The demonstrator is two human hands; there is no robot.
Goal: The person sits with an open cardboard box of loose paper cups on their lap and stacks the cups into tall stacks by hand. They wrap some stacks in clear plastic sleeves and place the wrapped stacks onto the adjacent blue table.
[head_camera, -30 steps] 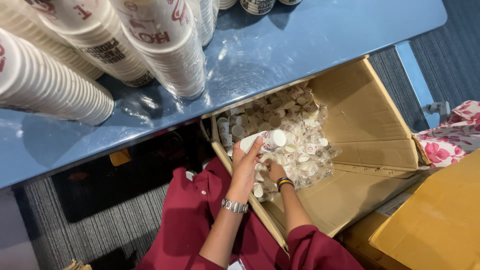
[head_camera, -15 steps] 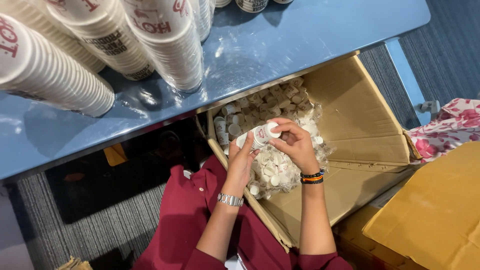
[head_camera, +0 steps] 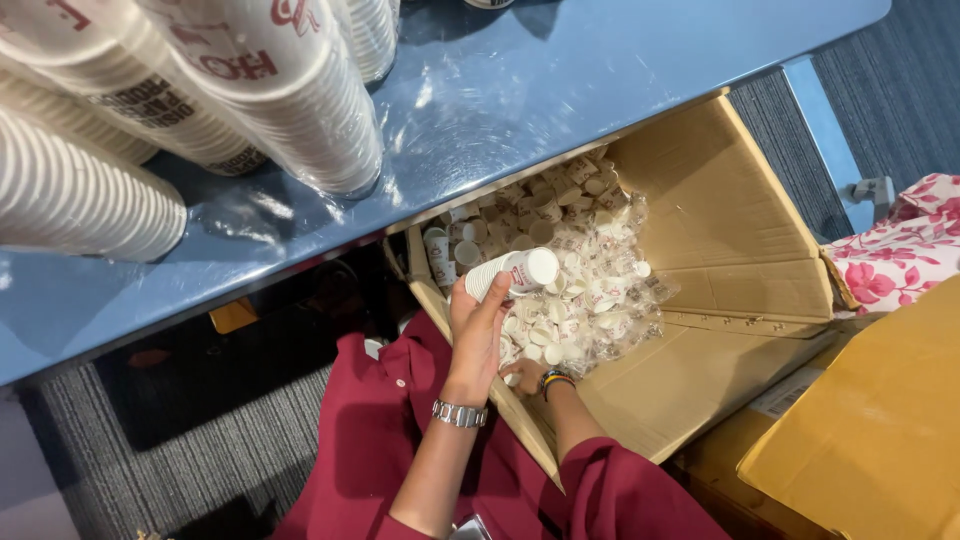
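Over the carton (head_camera: 740, 240), left hand (head_camera: 478, 325) alone now grips cup stack (head_camera: 512, 272); right hand (head_camera: 527, 375) dropped, grip hidden.

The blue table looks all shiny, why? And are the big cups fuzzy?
Head view: lamp glare makes white patches on the blue table; the big cup stacks near the lens look stretched and slightly soft; the small cup stack in the left hand looks sharp.

Stacked paper cups (head_camera: 250, 110) on blue table (head_camera: 560, 90); floral cloth (head_camera: 900, 255).
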